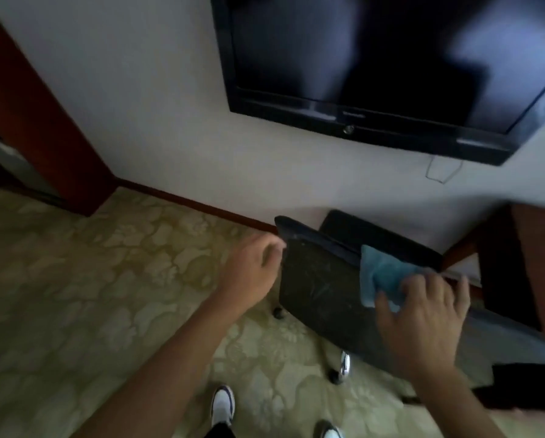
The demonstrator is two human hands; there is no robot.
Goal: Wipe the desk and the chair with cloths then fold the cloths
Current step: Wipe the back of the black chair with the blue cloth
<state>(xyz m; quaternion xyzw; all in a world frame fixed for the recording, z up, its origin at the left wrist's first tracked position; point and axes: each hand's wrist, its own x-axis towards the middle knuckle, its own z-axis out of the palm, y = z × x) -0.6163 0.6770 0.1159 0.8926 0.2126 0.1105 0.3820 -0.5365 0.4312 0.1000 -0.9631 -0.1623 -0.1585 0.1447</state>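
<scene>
- A black television (388, 58) is mounted on the white wall (138, 105) (screen dark).
- Patterned carpet (75, 295) is spread below.
- White shoes (222, 404) are seen at the bottom edge.
</scene>
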